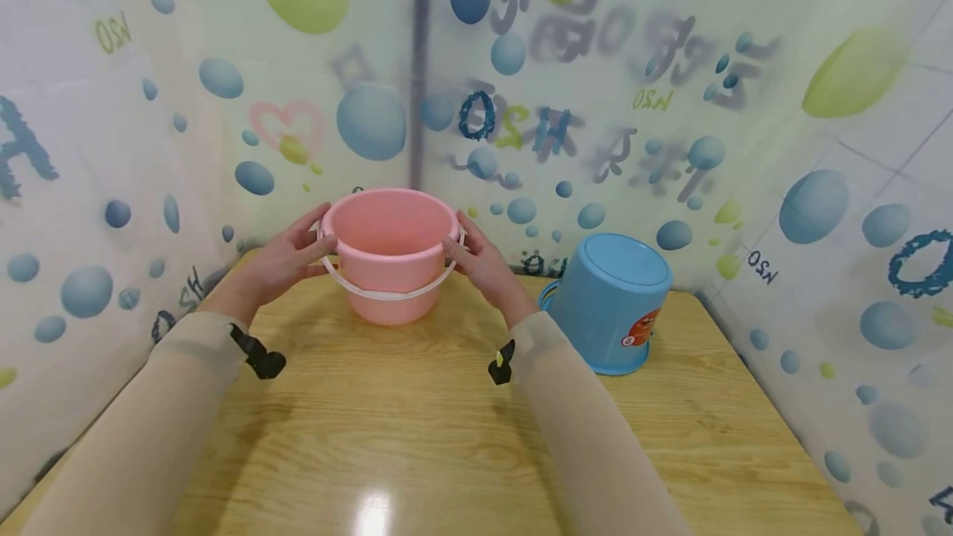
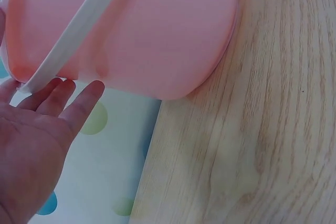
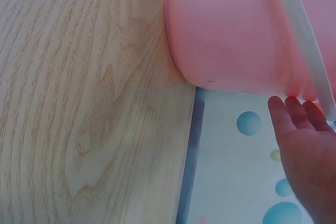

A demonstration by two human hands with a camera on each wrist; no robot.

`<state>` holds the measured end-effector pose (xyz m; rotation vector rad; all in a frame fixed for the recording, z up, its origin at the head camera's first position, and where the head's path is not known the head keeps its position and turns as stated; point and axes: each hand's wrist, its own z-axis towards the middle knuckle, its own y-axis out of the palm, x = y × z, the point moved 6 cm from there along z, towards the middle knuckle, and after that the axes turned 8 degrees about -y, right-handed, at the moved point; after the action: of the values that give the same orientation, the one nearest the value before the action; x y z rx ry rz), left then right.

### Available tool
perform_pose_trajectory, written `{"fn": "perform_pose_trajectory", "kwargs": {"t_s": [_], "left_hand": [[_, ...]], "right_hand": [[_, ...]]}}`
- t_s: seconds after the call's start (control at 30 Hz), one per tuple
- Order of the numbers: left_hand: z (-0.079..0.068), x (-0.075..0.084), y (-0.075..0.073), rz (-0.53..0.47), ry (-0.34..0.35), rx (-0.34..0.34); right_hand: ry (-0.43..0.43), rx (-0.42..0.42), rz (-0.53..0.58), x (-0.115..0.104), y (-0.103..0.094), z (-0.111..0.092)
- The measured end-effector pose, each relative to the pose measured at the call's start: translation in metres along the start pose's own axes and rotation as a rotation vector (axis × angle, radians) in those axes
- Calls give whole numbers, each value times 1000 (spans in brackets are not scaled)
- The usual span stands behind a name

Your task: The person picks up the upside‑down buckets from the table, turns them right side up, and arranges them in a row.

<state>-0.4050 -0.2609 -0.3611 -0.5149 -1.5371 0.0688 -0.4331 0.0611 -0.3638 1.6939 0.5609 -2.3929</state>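
Observation:
A pink bucket [image 1: 390,274] stands upright toward the back of the wooden table, its mouth facing up. Its white handle [image 1: 389,296] hangs down across the front. My left hand [image 1: 279,265] holds the rim from the left, thumb on the near side and the other fingers along the wall. On the opposite side my right hand [image 1: 487,267] holds the rim in the same way. Both wrist views show fingertips against the pink wall [image 2: 173,30], close beside the handle's ends. Whether the base is fully down on the table cannot be told.
To the right, a blue bucket [image 1: 614,296] stands upside down with a red sticker on its side. The wooden table [image 1: 387,404] reaches to a patterned curtain [image 1: 357,48] behind and at both sides.

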Motion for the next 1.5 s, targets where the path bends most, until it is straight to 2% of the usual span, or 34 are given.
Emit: {"fn": "perform_pose_trajectory", "kwargs": {"t_s": [0.23, 0.53, 0.7, 0.83, 1.0, 1.27, 1.4, 1.5], "left_hand": [[3, -2, 0, 17, -9, -2], [-1, 0, 0, 35, 3, 28], [-1, -4, -4, 58, -27, 84], [-5, -3, -13, 75, -28, 175], [-19, 3, -22, 108, -7, 242], [-61, 14, -25, 204, 21, 340], [-82, 22, -20, 256, 94, 375], [-93, 30, -10, 259, 181, 366]], "right_hand": [[-7, -5, -3, 1, -1, 2], [-2, 1, -7, 1, -2, 1], [2, 51, -61, 2, -10, -6], [-8, 84, -111, -4, -19, -15], [-23, 33, -137, -15, -27, -33], [-50, -96, -154, -30, -32, -74], [-55, -148, -169, -35, -36, -100], [-55, -176, -176, -37, -41, -120]]}}
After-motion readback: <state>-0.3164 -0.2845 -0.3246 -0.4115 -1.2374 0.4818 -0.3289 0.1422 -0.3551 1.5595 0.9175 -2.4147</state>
